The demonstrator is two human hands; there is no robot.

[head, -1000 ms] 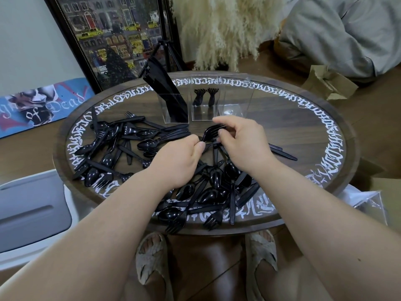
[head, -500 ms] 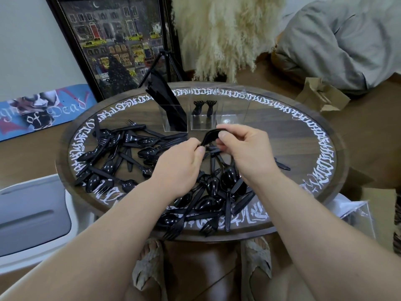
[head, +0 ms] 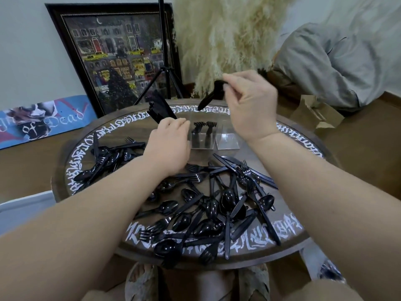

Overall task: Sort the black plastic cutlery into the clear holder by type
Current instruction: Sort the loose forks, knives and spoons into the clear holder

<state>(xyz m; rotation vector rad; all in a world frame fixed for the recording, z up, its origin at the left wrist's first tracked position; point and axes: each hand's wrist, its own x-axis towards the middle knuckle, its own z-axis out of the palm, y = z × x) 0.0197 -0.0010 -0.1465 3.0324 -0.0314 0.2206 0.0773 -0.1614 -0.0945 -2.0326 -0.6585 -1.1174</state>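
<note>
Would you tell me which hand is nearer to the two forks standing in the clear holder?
Left. The left hand rests just beside the forks; the right hand is raised above them, pinching a black utensil.

Bare worktop (head: 256, 135) lies at centre right beside the clear holder (head: 217, 137); the cutlery pile (head: 212, 205) clutters the lower centre and left.
</note>
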